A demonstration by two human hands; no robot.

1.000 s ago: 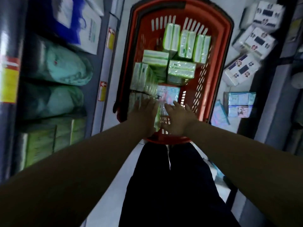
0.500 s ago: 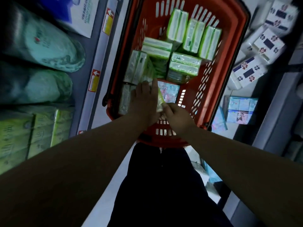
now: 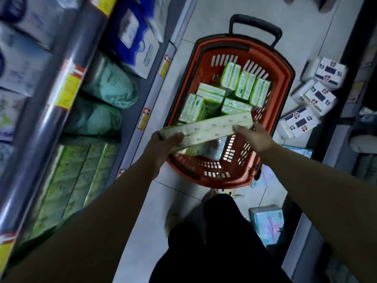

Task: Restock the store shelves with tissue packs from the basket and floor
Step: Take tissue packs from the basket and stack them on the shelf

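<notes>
My left hand (image 3: pixel 165 142) grips one end of the long tissue pack (image 3: pixel 212 127) and my right hand (image 3: pixel 256 138) grasps the other. The pack is held slanted above the red basket (image 3: pixel 285 84).

Left hand (image 3: pixel 161 148) partly under tissue pack (image 3: pixel 206 127); price tags (image 3: pixel 164 65) unreadable.

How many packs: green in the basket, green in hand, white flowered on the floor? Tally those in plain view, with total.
Green packs in basket: 6
Green pack in left hand, right hand: 1
White packs on floor: 3
Total: 10
</notes>
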